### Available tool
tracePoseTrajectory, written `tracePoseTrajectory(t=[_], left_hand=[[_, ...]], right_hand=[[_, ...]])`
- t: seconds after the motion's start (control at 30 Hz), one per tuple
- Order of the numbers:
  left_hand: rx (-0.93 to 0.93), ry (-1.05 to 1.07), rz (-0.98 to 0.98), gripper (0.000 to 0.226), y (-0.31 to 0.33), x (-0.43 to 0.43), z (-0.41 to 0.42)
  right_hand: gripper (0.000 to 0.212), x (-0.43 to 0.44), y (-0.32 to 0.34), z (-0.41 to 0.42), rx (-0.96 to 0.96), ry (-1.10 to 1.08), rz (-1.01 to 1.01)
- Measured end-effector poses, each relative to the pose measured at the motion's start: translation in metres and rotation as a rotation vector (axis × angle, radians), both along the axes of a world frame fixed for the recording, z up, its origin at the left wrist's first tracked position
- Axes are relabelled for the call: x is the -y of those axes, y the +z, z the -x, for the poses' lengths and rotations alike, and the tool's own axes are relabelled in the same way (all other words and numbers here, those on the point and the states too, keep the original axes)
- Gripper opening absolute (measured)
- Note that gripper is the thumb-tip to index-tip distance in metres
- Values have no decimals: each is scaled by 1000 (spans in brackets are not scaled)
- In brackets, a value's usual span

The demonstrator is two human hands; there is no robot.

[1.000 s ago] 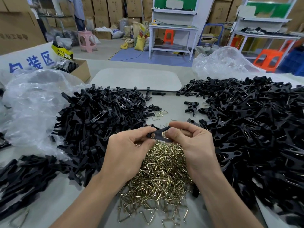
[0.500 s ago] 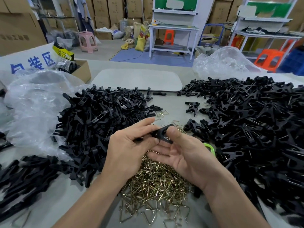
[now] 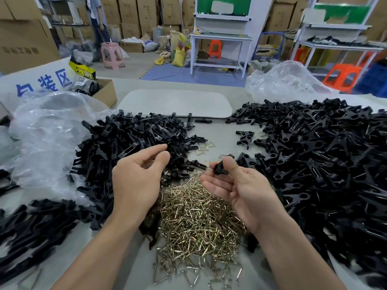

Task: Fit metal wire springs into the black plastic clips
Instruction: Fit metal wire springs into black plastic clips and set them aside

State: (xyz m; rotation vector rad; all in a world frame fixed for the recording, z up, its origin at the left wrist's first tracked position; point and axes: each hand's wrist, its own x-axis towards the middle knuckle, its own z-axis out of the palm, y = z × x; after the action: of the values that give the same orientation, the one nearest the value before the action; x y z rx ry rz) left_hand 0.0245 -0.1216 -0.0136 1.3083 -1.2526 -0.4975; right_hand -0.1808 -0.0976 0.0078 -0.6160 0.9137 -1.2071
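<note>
On the bench (image 3: 222, 132), the left hand (image 3: 136, 183) hovers over a pile of black clips (image 3: 129, 143), fingers loosely curled and empty. The heap of wire springs (image 3: 194, 222) looks light, stiff and prone to tangling, so each is best pinched singly at a bend. The right hand (image 3: 243, 193), palm up, pinches one black plastic clip (image 3: 220, 170). It seems light, rigid and smooth, best gripped by its flat sides.

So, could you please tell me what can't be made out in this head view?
- Head view: whether the clip pinched in the right hand is already fitted; the thumb covers it.
- Head view: the right clip pile runs off the frame's edge.
- Head view: the carton print is blurred.
</note>
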Motion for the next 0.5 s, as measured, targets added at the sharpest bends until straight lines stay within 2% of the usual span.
tracePoseTrajectory(t=[0.13,0.27,0.3,0.33,0.4,0.43,0.47,0.5], left_hand=[[17,53,-34,21,1,-3,0],[201,152,-94,19,0,-4,-4],[270,179,-102,19,0,-5,-5],[354,202,-114,19,1,-6,-5],[573,226,-156,18,2,-5,-4],[697,231,-175,18,1,-5,-3],[806,231,-175,20,-2,-5,-1],[895,224,-164,25,-5,-5,1]], right_hand=[[44,1,-2,3,4,-12,16],[49,5,5,14,-143,35,-13],[49,8,10,23,-116,-7,9],[50,12,15,33,21,-68,59],[67,17,27,49,458,-142,213],[79,19,30,51,547,-153,258],[84,22,30,46,483,-146,256],[81,25,28,36,302,-122,230]])
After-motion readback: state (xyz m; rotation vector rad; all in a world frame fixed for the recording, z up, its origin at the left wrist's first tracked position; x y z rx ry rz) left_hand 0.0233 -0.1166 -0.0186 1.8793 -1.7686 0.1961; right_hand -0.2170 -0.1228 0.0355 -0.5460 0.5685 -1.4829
